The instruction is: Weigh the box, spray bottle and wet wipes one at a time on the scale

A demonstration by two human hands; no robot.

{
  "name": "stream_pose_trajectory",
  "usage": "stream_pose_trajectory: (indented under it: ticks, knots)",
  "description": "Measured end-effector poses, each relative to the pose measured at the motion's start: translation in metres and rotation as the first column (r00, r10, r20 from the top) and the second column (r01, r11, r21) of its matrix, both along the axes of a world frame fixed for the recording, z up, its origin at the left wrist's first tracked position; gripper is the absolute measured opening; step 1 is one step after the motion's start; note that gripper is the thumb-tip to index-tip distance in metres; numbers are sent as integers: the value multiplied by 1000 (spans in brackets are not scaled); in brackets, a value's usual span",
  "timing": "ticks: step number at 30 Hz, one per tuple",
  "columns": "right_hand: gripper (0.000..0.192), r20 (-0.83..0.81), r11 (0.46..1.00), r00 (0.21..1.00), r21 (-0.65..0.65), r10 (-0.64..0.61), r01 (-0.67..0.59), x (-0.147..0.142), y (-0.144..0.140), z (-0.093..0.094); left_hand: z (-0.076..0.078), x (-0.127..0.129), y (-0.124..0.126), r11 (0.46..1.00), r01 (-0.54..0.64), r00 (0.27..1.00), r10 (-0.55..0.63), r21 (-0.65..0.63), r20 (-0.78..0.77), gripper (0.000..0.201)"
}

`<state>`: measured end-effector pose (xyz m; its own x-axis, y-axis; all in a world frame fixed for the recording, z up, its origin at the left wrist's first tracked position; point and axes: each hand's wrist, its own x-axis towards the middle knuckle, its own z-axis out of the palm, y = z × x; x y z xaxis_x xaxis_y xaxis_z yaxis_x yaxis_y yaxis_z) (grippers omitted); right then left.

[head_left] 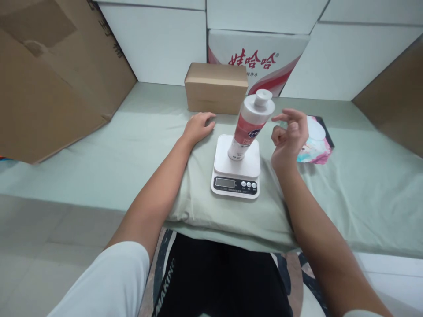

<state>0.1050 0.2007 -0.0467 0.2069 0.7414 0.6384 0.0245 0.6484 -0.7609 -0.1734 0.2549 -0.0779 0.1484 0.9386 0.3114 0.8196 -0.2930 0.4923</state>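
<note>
A white bottle with a pink label (246,130) stands on the platform of a white kitchen scale (220,163). The scale's small display looks blank, with several round buttons beside it. My left hand (198,127) rests on the green cloth left of the scale, fingers stretched out and apart, holding nothing. To the right of the bottle, my right hand (291,134) is raised, with its index finger extended toward the bottle and other fingers curled. A gap shows between that finger and the bottle, and nothing is seen in the hand.
A brown cardboard box (214,92) sits behind the bottle, before a white carton with red lettering (257,57). A colourful packet (315,145) lies behind my right hand. Large cardboard boxes flank the green-covered surface (139,127) at left (59,88) and right (393,92).
</note>
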Motion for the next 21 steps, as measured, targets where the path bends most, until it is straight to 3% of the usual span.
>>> stream_pose_trajectory:
  ticks: [6, 10, 14, 17, 19, 21]
  knots:
    - [68, 325, 972, 918, -127, 228, -197, -8, -15, 1, 1, 1, -1, 1000, -3, 1000, 3, -5, 28, 41]
    - [54, 418, 929, 831, -194, 368, -315, -11, -19, 5, 4, 2, -3, 1000, -2, 999, 2, -4, 41, 40]
    - [54, 408, 855, 754, -302, 515, -421, -13, -18, 2, 5, 2, -3, 1000, 4, 999, -4, -3, 54, 39]
    - [55, 338, 897, 838, -269, 429, -351, -13, -9, -5, 3, 2, -2, 1000, 1, 998, -2, 11, 63, 38]
    - [56, 287, 959, 926, -212, 246, -189, -9, 2, -10, 2, 2, -1, 1000, -3, 997, 1, 18, 72, 38]
    - [56, 275, 985, 960, -174, 43, 6, -1, 15, -16, 2, 2, -2, 1000, -4, 996, 3, 18, 85, 37]
